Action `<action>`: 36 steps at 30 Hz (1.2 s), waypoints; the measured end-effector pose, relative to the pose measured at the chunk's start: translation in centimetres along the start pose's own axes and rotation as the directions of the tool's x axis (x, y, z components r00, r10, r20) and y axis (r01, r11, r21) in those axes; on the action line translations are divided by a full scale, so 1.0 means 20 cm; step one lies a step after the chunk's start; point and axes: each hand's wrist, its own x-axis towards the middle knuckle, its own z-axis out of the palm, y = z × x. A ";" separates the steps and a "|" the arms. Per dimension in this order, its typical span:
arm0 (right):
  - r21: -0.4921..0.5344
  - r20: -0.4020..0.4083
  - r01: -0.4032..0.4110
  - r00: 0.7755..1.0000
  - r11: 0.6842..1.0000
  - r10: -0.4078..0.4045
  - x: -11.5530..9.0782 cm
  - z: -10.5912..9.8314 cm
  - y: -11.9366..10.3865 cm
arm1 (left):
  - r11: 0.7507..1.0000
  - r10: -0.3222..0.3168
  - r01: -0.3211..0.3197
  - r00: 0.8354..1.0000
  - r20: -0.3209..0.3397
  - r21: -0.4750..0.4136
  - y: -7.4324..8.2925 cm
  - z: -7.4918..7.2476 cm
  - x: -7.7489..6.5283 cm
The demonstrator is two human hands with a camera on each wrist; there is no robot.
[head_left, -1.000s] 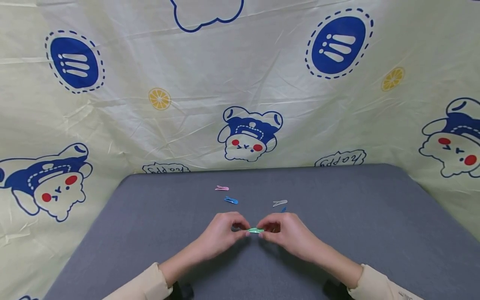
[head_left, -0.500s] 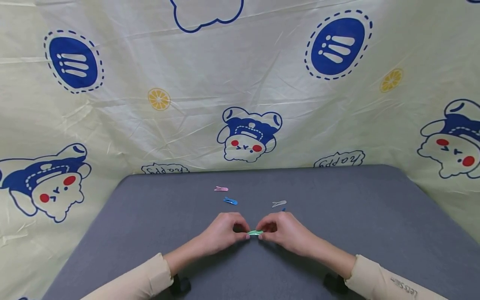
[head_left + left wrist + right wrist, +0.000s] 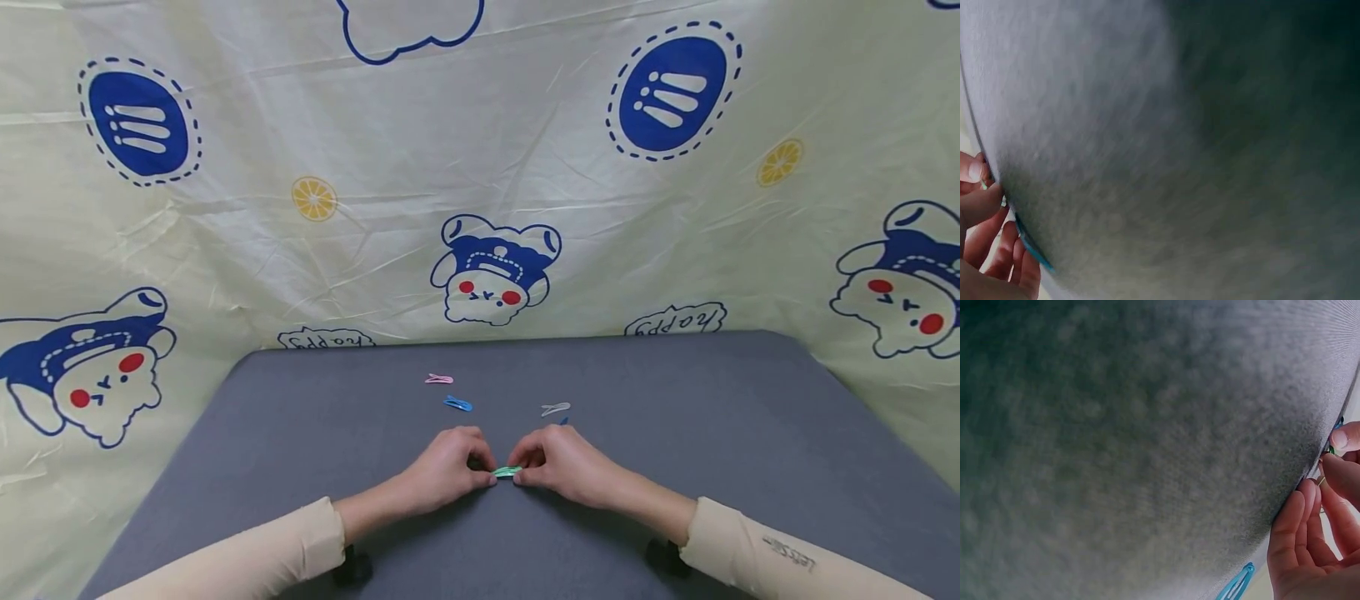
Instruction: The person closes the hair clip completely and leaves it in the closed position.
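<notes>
Between my two hands, low over the middle of the table in the head view, is a small green snap hair clip (image 3: 507, 472). My left hand (image 3: 447, 471) pinches its left end between thumb and fingers. The right hand (image 3: 567, 468) pinches the other end the same way. Fingertips cover both ends, and I cannot tell whether the clip is snapped open or closed. In the left wrist view only a sliver of green shows at the left hand (image 3: 991, 250). Fingers also hide most of the clip beside the right hand (image 3: 1316, 537) in the right wrist view.
Beyond the hands on the grey table (image 3: 675, 400) lie a pink hair clip (image 3: 439, 379), a blue one (image 3: 458, 403) and a pale grey one (image 3: 556, 409). Another blue clip (image 3: 565, 422) is partly hidden behind the right hand. A patterned curtain (image 3: 375, 275) hangs behind.
Both hands have come slightly nearer the table's front side with the green clip between them. The view has shifted a little; the other clips lie where they were.
</notes>
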 end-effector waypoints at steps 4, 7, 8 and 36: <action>0.000 0.002 0.003 1.000 1.000 -0.003 0.00 0.01 0.00 | 1.000 -0.013 0.012 0.999 -0.042 -0.017 0.00 0.01 -0.02; 0.004 0.000 0.002 1.000 1.000 -0.002 0.01 0.01 0.00 | 0.999 -0.026 0.024 0.998 -0.058 -0.038 -0.01 0.02 -0.03; 0.009 0.000 -0.001 1.000 1.000 0.001 0.01 0.01 0.00 | 0.999 -0.030 0.028 0.998 -0.060 -0.043 0.00 0.02 -0.03; 0.112 0.005 -0.046 0.999 0.993 0.045 -0.04 -0.06 -0.01 | 1.000 -0.026 0.026 0.999 0.021 0.005 0.02 -0.03 0.01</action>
